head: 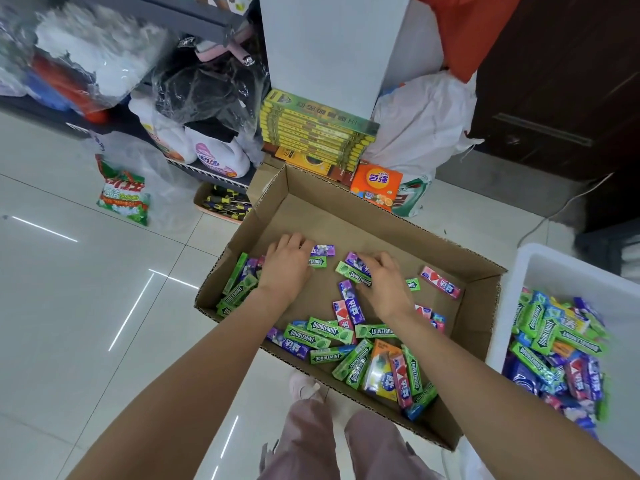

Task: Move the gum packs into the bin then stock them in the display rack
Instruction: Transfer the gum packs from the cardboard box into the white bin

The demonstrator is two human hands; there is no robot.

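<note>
Task status: transfer stage, partly complete. The cardboard box [346,216] stands on the tiled floor [86,271] and holds a scattered load of gum packs [349,344], most lying along its near wall and left corner. The white bin [540,268], just beside the box on the right, already contains a deep pile of mixed packs.

Left hand [285,265]: palm down over the packs at the left of the box, fingers curled onto a green pack and a purple pack at its fingertips. Whether this grip is closed on a pack or only resting on it cannot be told.

Right hand [384,282]: fingers curled over a purple pack and a green pack at the box centre. The grip appears to close on them, though the contact is partly hidden.

Remaining work, as judged: several dozen packs still need moving to the bin. The display rack is not in view, so stocking is taken as not yet begun.
</note>
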